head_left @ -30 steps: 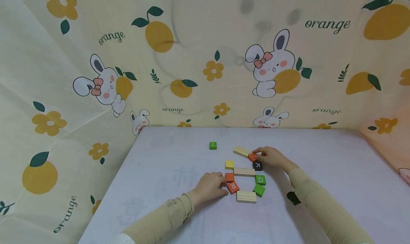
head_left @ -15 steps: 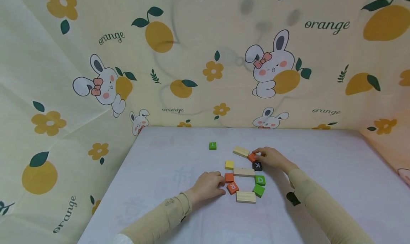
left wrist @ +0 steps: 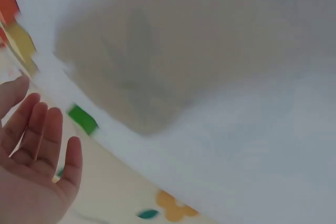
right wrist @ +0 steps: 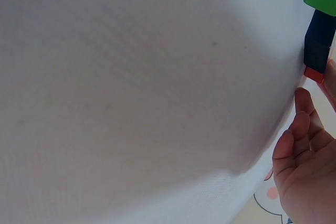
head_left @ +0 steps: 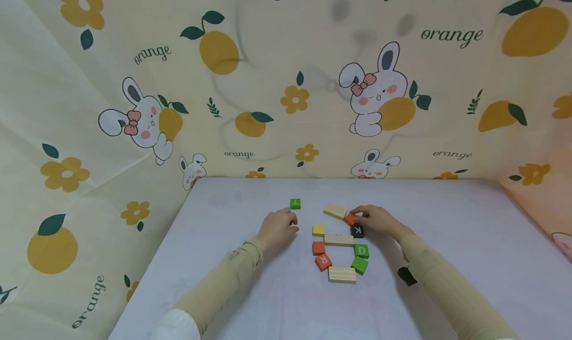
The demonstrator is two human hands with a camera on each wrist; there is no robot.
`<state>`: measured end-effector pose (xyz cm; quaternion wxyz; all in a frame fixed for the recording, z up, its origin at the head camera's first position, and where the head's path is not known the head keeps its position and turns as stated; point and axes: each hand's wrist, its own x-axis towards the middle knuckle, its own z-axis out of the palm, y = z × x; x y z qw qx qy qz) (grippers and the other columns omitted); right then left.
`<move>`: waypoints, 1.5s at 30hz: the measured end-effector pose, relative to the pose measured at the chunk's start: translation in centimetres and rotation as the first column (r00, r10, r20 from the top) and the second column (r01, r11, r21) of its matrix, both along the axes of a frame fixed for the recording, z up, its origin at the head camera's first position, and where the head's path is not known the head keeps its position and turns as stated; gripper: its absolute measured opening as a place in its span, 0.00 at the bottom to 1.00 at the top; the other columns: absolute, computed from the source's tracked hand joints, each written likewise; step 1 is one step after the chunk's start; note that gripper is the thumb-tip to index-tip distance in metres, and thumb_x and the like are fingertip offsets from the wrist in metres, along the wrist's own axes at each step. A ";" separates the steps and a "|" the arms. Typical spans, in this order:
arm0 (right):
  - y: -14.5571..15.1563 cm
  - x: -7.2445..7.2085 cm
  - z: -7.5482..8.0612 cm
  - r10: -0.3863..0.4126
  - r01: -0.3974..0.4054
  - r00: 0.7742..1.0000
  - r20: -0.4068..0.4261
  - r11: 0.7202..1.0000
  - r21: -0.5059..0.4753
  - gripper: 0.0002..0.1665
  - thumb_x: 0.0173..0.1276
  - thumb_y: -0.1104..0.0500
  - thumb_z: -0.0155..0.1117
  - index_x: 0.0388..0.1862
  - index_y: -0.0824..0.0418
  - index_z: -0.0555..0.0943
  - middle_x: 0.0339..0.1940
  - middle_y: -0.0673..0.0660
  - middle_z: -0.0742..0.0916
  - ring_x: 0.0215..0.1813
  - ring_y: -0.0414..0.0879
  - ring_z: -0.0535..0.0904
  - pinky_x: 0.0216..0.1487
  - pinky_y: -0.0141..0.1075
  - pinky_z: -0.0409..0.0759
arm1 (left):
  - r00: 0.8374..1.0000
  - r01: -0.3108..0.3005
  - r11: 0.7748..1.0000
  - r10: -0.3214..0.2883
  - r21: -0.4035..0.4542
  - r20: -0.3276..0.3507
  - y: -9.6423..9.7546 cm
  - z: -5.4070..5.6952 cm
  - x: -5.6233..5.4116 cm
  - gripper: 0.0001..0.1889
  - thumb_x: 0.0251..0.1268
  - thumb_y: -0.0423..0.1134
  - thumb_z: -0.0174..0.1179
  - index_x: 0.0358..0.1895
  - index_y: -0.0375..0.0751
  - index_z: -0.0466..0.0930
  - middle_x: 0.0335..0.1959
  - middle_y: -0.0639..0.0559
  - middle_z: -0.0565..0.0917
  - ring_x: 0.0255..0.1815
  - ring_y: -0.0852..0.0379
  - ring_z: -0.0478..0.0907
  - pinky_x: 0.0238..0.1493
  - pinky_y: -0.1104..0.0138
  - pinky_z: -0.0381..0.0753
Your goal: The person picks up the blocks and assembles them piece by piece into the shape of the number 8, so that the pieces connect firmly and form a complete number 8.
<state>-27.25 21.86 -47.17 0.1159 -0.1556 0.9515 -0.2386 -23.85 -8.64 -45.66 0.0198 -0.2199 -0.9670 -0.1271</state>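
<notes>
My left hand (head_left: pixel 277 229) is held over the left part of the table with loosely bent fingers and nothing in them. Just beyond its fingertips lies a green letter block (head_left: pixel 295 203), which also shows as a green block (left wrist: pixel 83 119) in the left wrist view. At the upper right of a block outline, my right hand (head_left: pixel 380 219) pinches an orange block (head_left: pixel 350 218) between thumb and forefinger. That block touches a wooden plank (head_left: pixel 334 211) and a black K block (head_left: pixel 357 231). In the right wrist view, the right hand (right wrist: pixel 307 166) partly leaves the frame.
The outline continues with a yellow block (head_left: pixel 319 230), a middle plank (head_left: pixel 338 239), an orange block (head_left: pixel 318 248), an R block (head_left: pixel 323 261), a bottom plank (head_left: pixel 342 274), a green D block (head_left: pixel 361 250) and another green block (head_left: pixel 359 265). A patterned cloth (head_left: pixel 268 82) hangs behind.
My left hand has left the orange blocks on the outline's left side and moved away and leftward, close to the lone green block. The right hand stays at the orange block.
</notes>
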 end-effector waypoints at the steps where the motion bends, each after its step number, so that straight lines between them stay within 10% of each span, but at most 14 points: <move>1: 0.0 0.0 0.0 -0.001 0.002 1.000 0.005 1.000 -0.005 0.21 0.69 0.53 0.53 0.58 0.59 0.76 0.41 0.60 0.82 0.37 0.47 0.72 0.38 0.39 0.71 | 1.000 -0.023 1.000 0.023 0.008 0.000 -0.1 0.1 -0.6 0.07 0.60 0.44 0.61 0.37 0.46 0.83 0.31 0.56 0.78 0.29 0.62 0.74 0.33 0.68 0.71; 18: -0.2 0.1 -0.3 -0.039 0.040 0.996 0.082 0.999 -0.013 0.21 0.70 0.51 0.52 0.59 0.56 0.75 0.43 0.61 0.80 0.39 0.49 0.72 0.40 0.42 0.72 | 0.976 -0.218 0.975 0.217 0.033 0.031 0.4 -0.2 -5.6 0.15 0.65 0.44 0.54 0.50 0.43 0.79 0.50 0.46 0.80 0.50 0.47 0.78 0.48 0.53 0.75; 29: -0.3 0.2 0.0 -0.037 0.038 0.997 0.068 0.999 -0.011 0.20 0.70 0.52 0.53 0.58 0.56 0.75 0.43 0.61 0.81 0.39 0.49 0.72 0.41 0.43 0.72 | 0.967 -0.254 0.966 0.256 -0.049 0.019 1.0 -0.6 -6.5 0.14 0.67 0.44 0.53 0.49 0.44 0.81 0.49 0.49 0.81 0.49 0.50 0.78 0.48 0.55 0.76; 45: 0.2 -0.1 -0.3 -0.025 0.026 0.999 0.048 0.999 -0.020 0.19 0.70 0.52 0.53 0.57 0.55 0.76 0.42 0.61 0.81 0.39 0.49 0.72 0.40 0.42 0.72 | 0.956 -0.291 0.955 0.286 0.064 0.069 1.4 -2.0 -6.6 0.13 0.65 0.46 0.56 0.43 0.42 0.81 0.42 0.49 0.83 0.43 0.51 0.79 0.43 0.57 0.76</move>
